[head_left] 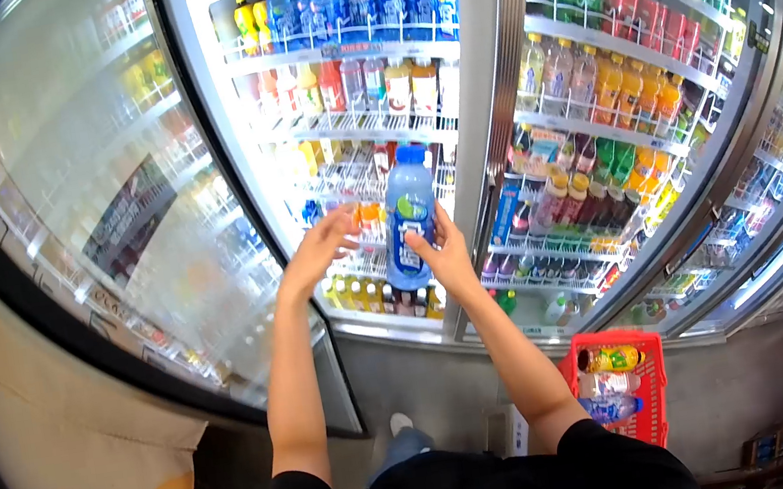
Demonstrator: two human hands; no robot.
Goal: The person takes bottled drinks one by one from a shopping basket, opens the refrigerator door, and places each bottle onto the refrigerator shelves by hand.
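blue-capped clear plastic bottle (410,204) stands upright in front of the open glass-doored fridge (471,63), between the right hand's (443,255) curled thumb and fingers; left hand (320,249), empty, fingers loosely spread, left of it.

The right hand (445,252) partly hid the blue bottle (410,197); above it, shelf tags (352,49) were too small to read.

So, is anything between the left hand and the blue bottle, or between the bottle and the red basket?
Nothing visible between the left hand and the blue bottle, which the right hand holds. Toward the red basket, only that hand and its forearm cross the line in this view.
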